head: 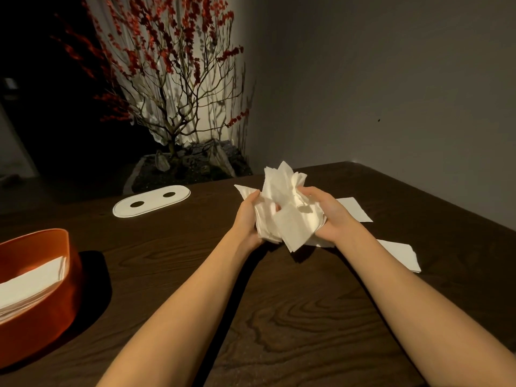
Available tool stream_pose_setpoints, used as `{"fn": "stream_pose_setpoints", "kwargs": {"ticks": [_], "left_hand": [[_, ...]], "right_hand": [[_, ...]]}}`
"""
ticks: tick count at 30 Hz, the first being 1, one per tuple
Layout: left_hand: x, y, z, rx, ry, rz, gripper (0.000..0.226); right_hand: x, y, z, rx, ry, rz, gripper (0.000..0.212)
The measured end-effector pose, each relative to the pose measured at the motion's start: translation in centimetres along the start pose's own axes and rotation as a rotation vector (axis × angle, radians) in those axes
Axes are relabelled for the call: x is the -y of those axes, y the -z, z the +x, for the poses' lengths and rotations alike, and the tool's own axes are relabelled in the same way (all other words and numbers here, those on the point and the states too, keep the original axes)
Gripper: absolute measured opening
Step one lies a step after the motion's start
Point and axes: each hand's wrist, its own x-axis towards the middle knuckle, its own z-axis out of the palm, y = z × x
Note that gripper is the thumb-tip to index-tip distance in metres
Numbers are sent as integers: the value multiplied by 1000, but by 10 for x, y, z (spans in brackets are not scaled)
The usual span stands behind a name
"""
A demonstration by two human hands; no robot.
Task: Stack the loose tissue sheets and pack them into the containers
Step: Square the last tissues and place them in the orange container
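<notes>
At centre of the dark wooden table, lifted just above it: bundle of tissue sheets, white, ragged, corners splaying toward 12 and 6 o'clock, edges out of line.

Handling, judged: very light, limp, no stiffness; prone to crumple, tear or slide sheet over sheet. Best taken at the two opposite sides of the bundle, with gentle inward pressure, then tapped square on the tabletop.

Grip: left hand at 9 o'clock of the bundle, fingers curled round its edge, thumb on top. Right hand at 3 o'clock, thumb over the upper face, fingers wrapped beneath. Both closed on the paper, neither spread; pressure cannot be told.

Further loose tissue: flat sheet at 2 o'clock of the bundle, near the right hand; second flat sheet at 4 o'clock, partly hidden behind the right forearm.

Container: orange tub at 8 o'clock, well apart, packed tissues lying inside. White oval lid with two holes at 10 o'clock, flat on the table.

Beyond the table at 11 o'clock: red-blossomed branch arrangement in a planter.
</notes>
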Motion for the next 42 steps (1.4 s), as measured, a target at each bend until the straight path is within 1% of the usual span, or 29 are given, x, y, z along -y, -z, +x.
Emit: {"fn": "stream_pose_setpoints", "kwargs": {"ticks": [2,6,7,9,11,12,13,15,17,19,22,25,27,30,32,35,37,38,40,41,42], "left_hand": [[0,-2,-1,79,64,-53,34],[0,0,2,103,144,-94,28],[0,2,2,102,164,-112,33],[0,3,3,91,176,-141,58],[-1,4,2,112,177,-146,81],[-1,3,-2,112,175,-135,85],[-2,1,-6,109,168,-127,81],[-1,-1,-9,91,149,-122,65],[0,-3,-9,34,146,-109,53],[1,-3,-6,-6,140,-103,47],[2,-3,-4,-25,161,-118,47],[1,-3,-5,-33,160,-93,51],[-1,-4,-8,-22,156,-80,56],[-2,-6,-13,-33,142,-90,58],[-2,-5,-13,-53,132,-108,60],[-3,0,-9,-133,113,-123,60],[-3,2,-7,-187,85,-118,55],[-5,2,-7,-208,61,-116,51],[-6,1,-4,-276,-13,-116,38],[-6,1,-1,-322,-35,-99,32],[-7,0,2,-358,-43,-68,28]], "right_hand": [[-1,1,0,-18,-4,-65,26],[-2,2,1,34,-50,-172,20],[-3,2,2,25,-53,-236,19],[-4,0,3,-5,-49,-348,23],[-5,0,5,-38,-43,-391,26],[-5,0,5,-47,-39,-392,27],[-5,0,6,-52,-37,-388,27],[-5,-1,5,-53,-32,-390,27],[-5,-3,4,-70,-34,-382,21],[-5,-4,3,-68,-36,-341,28],[-3,-5,1,-78,-67,-277,46],[-1,-5,0,-125,-96,-289,52],[0,-6,-1,-161,-114,-327,50],[-1,-7,-2,-207,-117,-420,36],[-2,-4,1,-276,-86,-498,39],[-3,0,3,-342,-63,-556,42],[-3,-1,3,-418,-19,-599,45],[-3,-2,4,-470,27,-609,43],[-4,-4,6,-580,155,-633,38],[-5,-5,7,-648,241,-680,34],[-6,-5,8,-725,349,-775,26]]}}
